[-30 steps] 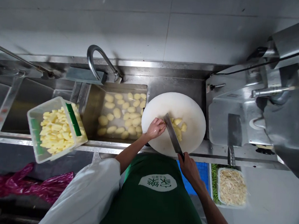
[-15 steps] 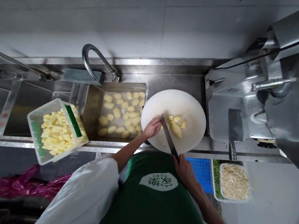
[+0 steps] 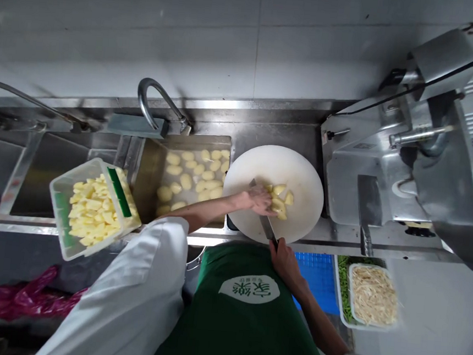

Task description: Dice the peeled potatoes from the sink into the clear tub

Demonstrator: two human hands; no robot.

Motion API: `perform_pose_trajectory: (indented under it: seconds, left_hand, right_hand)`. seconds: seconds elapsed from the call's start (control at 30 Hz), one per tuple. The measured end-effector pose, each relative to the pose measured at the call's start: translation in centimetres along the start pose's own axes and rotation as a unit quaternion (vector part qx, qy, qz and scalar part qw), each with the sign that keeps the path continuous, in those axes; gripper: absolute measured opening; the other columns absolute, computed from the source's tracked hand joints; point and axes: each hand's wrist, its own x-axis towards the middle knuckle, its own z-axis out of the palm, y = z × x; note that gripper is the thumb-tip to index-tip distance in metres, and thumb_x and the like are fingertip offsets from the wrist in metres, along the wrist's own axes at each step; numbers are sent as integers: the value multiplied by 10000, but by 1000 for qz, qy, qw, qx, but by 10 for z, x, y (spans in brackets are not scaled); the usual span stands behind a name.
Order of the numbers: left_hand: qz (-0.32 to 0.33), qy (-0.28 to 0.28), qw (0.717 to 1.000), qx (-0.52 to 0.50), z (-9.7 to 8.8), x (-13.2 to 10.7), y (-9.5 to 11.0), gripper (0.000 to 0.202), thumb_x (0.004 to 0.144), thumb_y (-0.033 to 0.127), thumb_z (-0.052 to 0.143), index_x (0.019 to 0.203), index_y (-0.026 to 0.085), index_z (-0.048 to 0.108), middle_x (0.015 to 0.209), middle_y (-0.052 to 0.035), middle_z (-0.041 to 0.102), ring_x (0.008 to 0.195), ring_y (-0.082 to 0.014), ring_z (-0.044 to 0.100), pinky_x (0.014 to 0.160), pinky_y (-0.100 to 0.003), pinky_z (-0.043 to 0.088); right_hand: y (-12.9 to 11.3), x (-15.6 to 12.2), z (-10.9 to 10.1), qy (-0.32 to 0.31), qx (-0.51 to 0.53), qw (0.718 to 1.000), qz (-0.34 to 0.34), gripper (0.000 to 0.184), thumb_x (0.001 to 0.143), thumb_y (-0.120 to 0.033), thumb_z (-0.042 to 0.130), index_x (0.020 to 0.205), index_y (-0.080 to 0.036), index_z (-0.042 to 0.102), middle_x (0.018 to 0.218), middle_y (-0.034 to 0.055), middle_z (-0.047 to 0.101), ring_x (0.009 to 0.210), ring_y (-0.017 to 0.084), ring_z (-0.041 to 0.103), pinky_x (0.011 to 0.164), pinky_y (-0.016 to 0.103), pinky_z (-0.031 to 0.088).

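On the round white cutting board (image 3: 248, 165) lies a small heap of cut, peeled potato pieces (image 3: 283, 195). My left hand (image 3: 260, 200) reaches across the blade, its bent, slightly blurred fingers on the left side of the heap and closed around a potato piece that is mostly hidden. Near the board's front edge, my right hand (image 3: 285, 259) grips the dark handle of a knife (image 3: 267, 228). The blade rests slanted over the board, its tip pointing away to the left and its middle covered by my left hand.
Whole peeled potatoes (image 3: 185, 182) sit in the water-filled sink (image 3: 146, 192) left of the board. Farther left, a clear bin (image 3: 64, 184) holds potato chunks. To the right stand a slicing machine (image 3: 447, 174) and a cleaver (image 3: 369, 203); lower down is a tub of pale shreds (image 3: 373, 297).
My left hand has moved right, from the board's left side over the knife to the potato pieces. My right hand still holds the knife, its blade slightly lower. The view has shifted a little.
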Motion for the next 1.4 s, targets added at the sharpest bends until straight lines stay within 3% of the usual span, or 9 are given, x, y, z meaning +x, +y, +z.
perform_pose_trajectory:
  seconds: [0.13,0.3,0.43,0.63,0.73,0.83,0.97,1.17,1.4]
  left_hand:
    - [37,-83,996,-1,-13,12,4,537,835,524,642,446,173,527,495,-19,542,503,-133,451,581,-300,361]
    - [118,69,987,-81,-22,-14,8,352,926,368,546,644,188,656,758,-16,646,653,-120,559,666,-261,430]
    - [12,258,965,-38,27,-66,-7,254,936,364,536,829,202,701,913,-73,643,876,-197,576,843,-348,472]
    - [-139,310,940,-30,118,-125,-20,282,883,409,662,1114,251,698,1128,-103,598,1138,-278,496,975,-459,423]
    - [-219,408,885,-49,121,-135,-15,215,922,373,613,1054,223,693,1084,-103,606,1087,-259,510,968,-448,417]
    - [-257,463,844,-82,103,-128,-12,201,982,305,495,937,198,659,953,-81,627,949,-218,543,915,-413,443]
    - [-274,414,860,-118,83,-90,-8,206,984,356,501,942,182,603,874,-66,613,817,-201,569,814,-367,475]
    - [-331,356,873,-38,85,-27,-5,437,821,447,733,1078,148,546,1052,-142,546,892,-274,580,794,-414,488]
    - [-118,248,960,-58,63,-55,-45,323,831,270,710,1118,191,586,1085,-101,567,1025,-276,549,939,-453,484]
  right_hand:
    - [-2,0,1,-1,-4,1000,14,244,1051,-370,365,1021,-163,492,913,124,714,833,221,688,617,272,296]
    - [1,2,2,-3,0,1000,18,242,1045,-372,385,1016,-161,500,914,121,712,840,221,686,618,271,296]
    - [6,4,0,5,2,1000,3,236,1045,-367,390,1010,-163,504,930,126,707,856,217,676,640,269,299]
    - [8,1,-10,9,-24,1000,-10,258,1044,-385,380,1004,-172,521,891,106,705,812,206,665,630,269,286]
    - [8,-4,-17,33,-47,998,-17,274,1045,-389,372,1002,-167,527,853,97,696,785,202,655,616,268,277]
    - [11,-10,-22,57,-49,997,-18,272,1044,-389,374,994,-167,521,796,81,684,730,195,644,592,268,258]
    - [27,-18,-28,62,-37,997,-1,258,1038,-389,385,1008,-172,522,809,83,690,703,194,637,583,267,241]
    - [66,-33,-33,80,5,994,70,294,1027,-427,369,1003,-183,530,771,81,673,664,202,619,567,268,242]
    - [79,-41,-30,79,29,995,61,246,1017,-407,410,963,-196,524,729,51,649,617,181,585,564,266,227]
